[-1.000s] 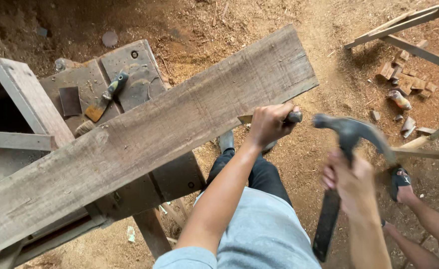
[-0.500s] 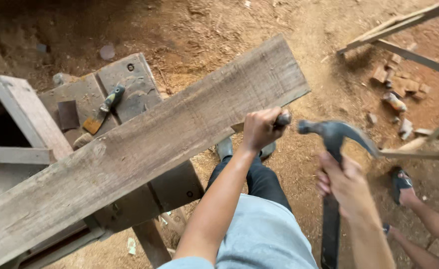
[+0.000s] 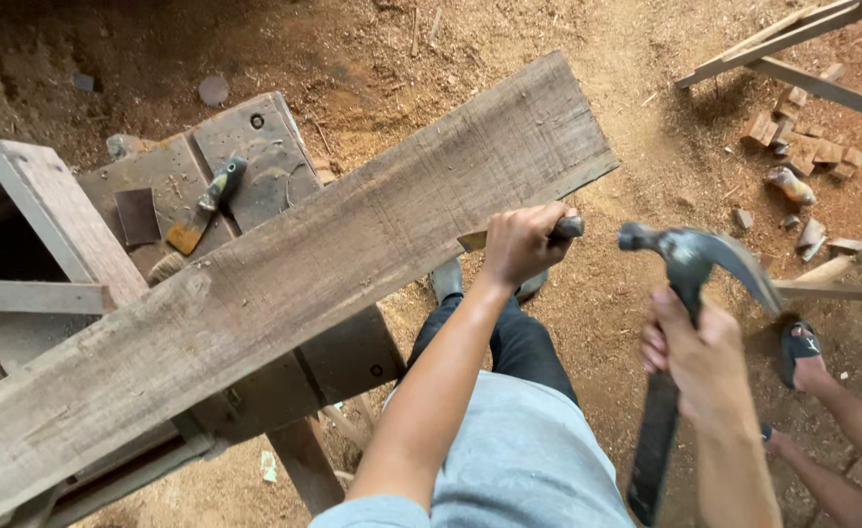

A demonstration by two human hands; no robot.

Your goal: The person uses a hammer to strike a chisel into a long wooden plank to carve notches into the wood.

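1. Left hand is wrapped tight around a chisel, its flat blade pressed against the near edge of the long plank.
2. Right hand is clenched around the dark shaft of a claw hammer, head raised just right of the chisel's butt, clear of it.
3. My read: this is the chiselling step, hammer cocked; the next blow needs the face square on the chisel's end and the blade held steady.
4. The plank lies slantwise across a worn workbench, where a putty knife rests.
5. Below, a dirt floor strewn with sawdust, brick scraps upper right, and another person's sandalled foot nearby.
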